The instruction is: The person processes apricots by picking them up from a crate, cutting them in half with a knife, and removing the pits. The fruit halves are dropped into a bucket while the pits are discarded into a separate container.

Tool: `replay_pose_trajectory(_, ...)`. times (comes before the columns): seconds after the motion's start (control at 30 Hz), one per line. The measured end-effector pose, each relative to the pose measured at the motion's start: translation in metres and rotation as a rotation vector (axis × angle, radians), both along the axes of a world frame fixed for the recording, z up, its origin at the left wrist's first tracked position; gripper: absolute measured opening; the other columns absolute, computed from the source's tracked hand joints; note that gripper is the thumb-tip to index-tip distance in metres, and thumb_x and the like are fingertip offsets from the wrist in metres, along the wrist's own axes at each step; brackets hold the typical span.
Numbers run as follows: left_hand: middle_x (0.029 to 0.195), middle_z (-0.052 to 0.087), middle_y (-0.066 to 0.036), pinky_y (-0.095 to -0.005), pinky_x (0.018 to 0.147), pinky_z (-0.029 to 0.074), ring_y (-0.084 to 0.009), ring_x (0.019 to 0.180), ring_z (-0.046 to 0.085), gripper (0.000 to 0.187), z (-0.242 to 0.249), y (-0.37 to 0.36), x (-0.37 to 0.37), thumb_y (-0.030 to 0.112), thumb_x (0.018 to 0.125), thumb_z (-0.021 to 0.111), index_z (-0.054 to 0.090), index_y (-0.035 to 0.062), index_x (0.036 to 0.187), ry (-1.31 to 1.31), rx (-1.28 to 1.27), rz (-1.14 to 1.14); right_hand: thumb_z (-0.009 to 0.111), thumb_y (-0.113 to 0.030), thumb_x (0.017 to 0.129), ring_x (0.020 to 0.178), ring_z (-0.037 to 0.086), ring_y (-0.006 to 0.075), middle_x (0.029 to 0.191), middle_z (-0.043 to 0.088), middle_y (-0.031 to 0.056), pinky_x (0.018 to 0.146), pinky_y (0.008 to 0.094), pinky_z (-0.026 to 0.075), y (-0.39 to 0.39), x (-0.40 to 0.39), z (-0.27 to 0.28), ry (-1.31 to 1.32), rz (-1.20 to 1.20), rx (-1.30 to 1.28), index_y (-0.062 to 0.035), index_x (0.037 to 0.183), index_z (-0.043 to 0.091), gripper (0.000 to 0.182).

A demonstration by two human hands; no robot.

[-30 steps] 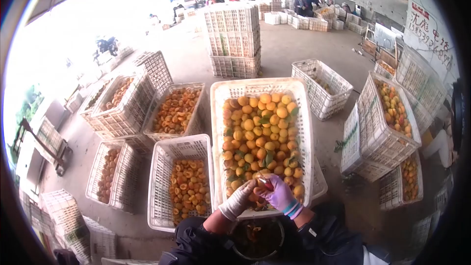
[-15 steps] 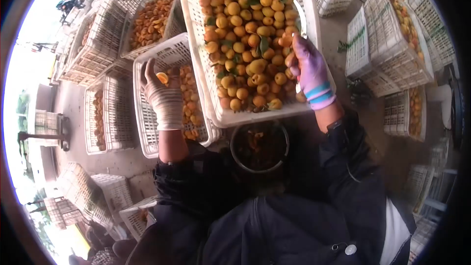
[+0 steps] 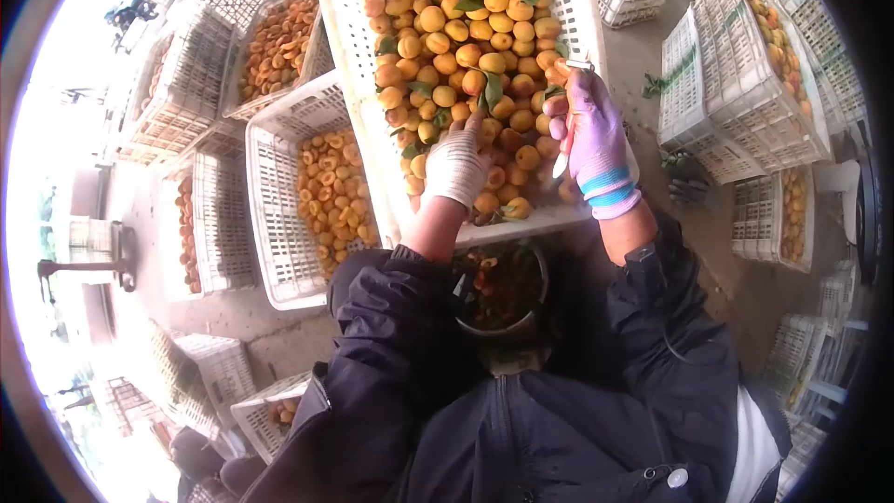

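A white crate [image 3: 582,28] full of whole apricots [image 3: 466,56] with a few green leaves lies in front of me. My left hand [image 3: 456,168], in a pale knit glove, reaches into its near part. The index finger is stretched out against the fruit; the other fingertips are partly hidden, and no fruit shows in the grasp. Over the crate's right side, my right hand [image 3: 596,135], in a purple glove with a blue band, is closed around a small knife [image 3: 570,130] with a reddish handle. The knife's metal end points away from me, seen nearly end-on.
Left of the apricots, a white crate [image 3: 270,168] holds halved apricots [image 3: 335,196]. A round bucket [image 3: 543,293] with scraps stands below, between my legs. More crates of fruit stand at the left and at the right, including a stack [image 3: 717,84].
My left hand has left the crate of halves, where it had an apricot half, and moved right into the whole apricots. The right hand stays nearly in place, its knife turned.
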State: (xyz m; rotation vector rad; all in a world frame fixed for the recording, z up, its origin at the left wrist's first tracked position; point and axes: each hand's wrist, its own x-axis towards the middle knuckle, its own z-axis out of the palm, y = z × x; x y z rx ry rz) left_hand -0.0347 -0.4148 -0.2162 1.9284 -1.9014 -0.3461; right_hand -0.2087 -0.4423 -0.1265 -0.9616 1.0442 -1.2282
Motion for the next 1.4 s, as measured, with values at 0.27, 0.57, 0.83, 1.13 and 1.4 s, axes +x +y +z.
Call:
replay_pose_trajectory(0.27,0.117,0.057,-0.014,-0.0355,0.078,0.057,-0.0238,0.094,0.066,0.052,0.062,0.031,0.008,0.025,0.091,0.064,0.040,0.0050,0.132,1.478,0.192,0.068,0.055,-0.042,0.099,0.057,0.050,0.0021,0.088,0.056,-0.0026,0.046,0.0171,0.037,-0.003,-0.001,-0.001,-0.107,0.030,-0.110,-0.0119,0.125,0.057,0.040)
replay_pose_trajectory(0.57,0.112,0.055,-0.011,-0.0335,0.076,0.054,-0.0220,0.092,0.060,0.061,0.067,0.043,0.042,0.038,0.092,0.065,0.041,0.0073,0.140,1.458,-0.003,0.071,0.051,-0.039,0.101,0.054,0.044,0.0005,0.087,0.065,0.0008,0.046,0.0161,0.034,0.009,0.015,0.004,0.005,0.264,-0.034,-0.0076,0.109,0.059,0.034)
replay_pose_trajectory(0.83,0.118,0.056,-0.009,-0.0333,0.085,0.051,-0.0211,0.102,0.060,0.058,0.073,0.044,0.057,0.033,0.094,0.065,0.041,0.0064,0.140,1.587,0.062,0.013,0.058,-0.030,0.098,0.076,0.068,0.0317,0.082,0.067,0.0172,0.066,0.0372,0.051,0.024,0.045,-0.011,0.592,0.349,-0.517,-0.0001,0.098,0.057,0.030)
replay_pose_trajectory(1.13,0.124,0.056,-0.009,-0.0332,0.092,0.050,-0.0175,0.109,0.057,0.062,0.068,0.041,0.057,0.034,0.093,0.066,0.041,0.0060,0.142,1.444,-0.031,-0.046,0.059,-0.031,0.097,0.078,0.067,0.0333,0.082,0.068,0.0157,0.065,0.0391,0.051,0.035,0.050,-0.019,0.581,0.447,-0.467,-0.0013,0.096,0.057,0.030)
replay_pose_trajectory(1.4,0.119,0.058,-0.005,-0.0260,0.092,0.047,-0.0132,0.105,0.057,0.061,0.071,0.039,0.049,0.018,0.086,0.076,0.046,0.0011,0.136,1.503,-0.075,0.009,0.059,-0.033,0.097,0.078,0.067,0.0353,0.083,0.068,0.0180,0.065,0.0404,0.052,0.039,0.045,-0.012,0.667,0.367,-0.516,0.0001,0.096,0.058,0.033)
